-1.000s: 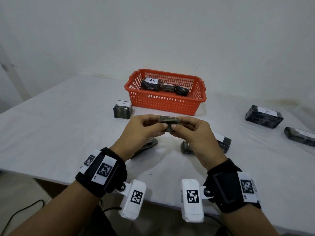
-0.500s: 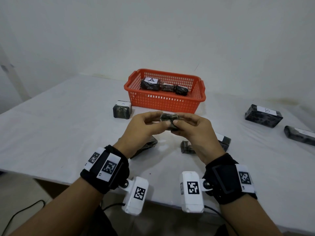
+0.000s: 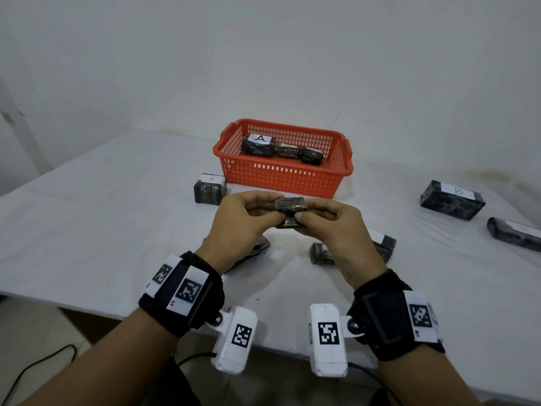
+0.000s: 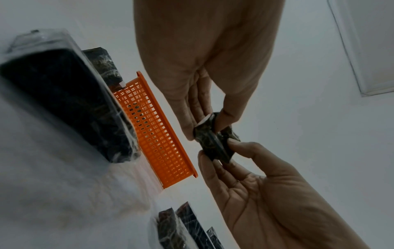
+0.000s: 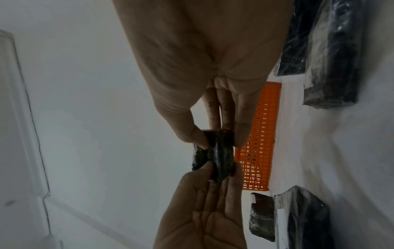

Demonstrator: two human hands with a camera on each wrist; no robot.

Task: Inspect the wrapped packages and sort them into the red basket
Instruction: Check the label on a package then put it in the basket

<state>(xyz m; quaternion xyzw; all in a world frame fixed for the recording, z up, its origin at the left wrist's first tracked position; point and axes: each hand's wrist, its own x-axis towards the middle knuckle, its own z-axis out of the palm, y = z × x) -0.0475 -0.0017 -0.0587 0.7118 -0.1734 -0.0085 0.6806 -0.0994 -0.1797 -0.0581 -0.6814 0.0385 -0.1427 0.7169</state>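
A small dark wrapped package (image 3: 290, 208) hangs above the table, pinched at both ends between thumb and fingers of my left hand (image 3: 248, 218) and right hand (image 3: 328, 221). The left wrist view shows this package (image 4: 215, 143) with a white label edge at one end; the right wrist view shows it (image 5: 215, 155) between both thumbs. Behind it stands the red basket (image 3: 281, 177), holding three wrapped packages, one labelled A (image 3: 258, 144).
A package labelled A (image 3: 209, 189) sits left of the basket. Two packages lie under my hands: a flat one (image 3: 251, 253) and one with a white label (image 3: 380, 247). A package labelled B (image 3: 452, 199) and another one (image 3: 515, 234) lie at the right.
Both hands have lifted the small package slightly and turned it between their fingers; the rest has not moved.
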